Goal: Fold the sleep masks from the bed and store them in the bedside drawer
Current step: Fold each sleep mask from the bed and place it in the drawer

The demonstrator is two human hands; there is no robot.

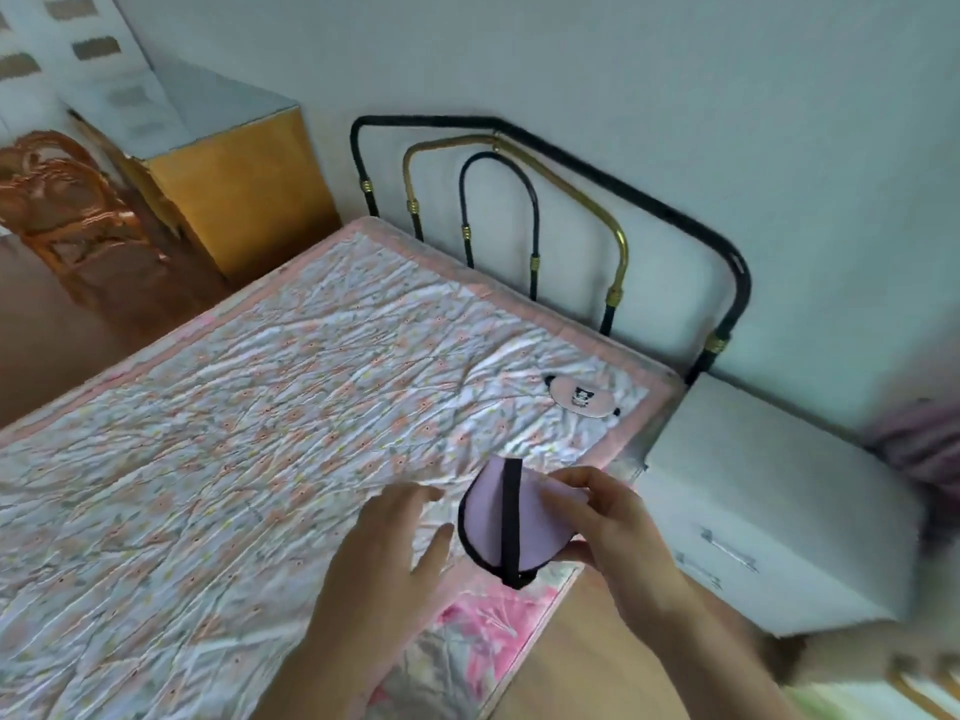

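Fingers [566, 483] of your right hand [613, 517] are pinching a folded lilac sleep mask [485, 517] with black trim, its black strap [510, 517] running down the middle, just above the bed's [260, 381] right edge. Your left hand [384, 548] is hovering beside it, fingers apart and holding nothing. A second, pink sleep mask [579, 396] is lying flat near the bed's head-end right corner, close to the white bedside drawer unit [779, 501], whose drawers are sitting closed.
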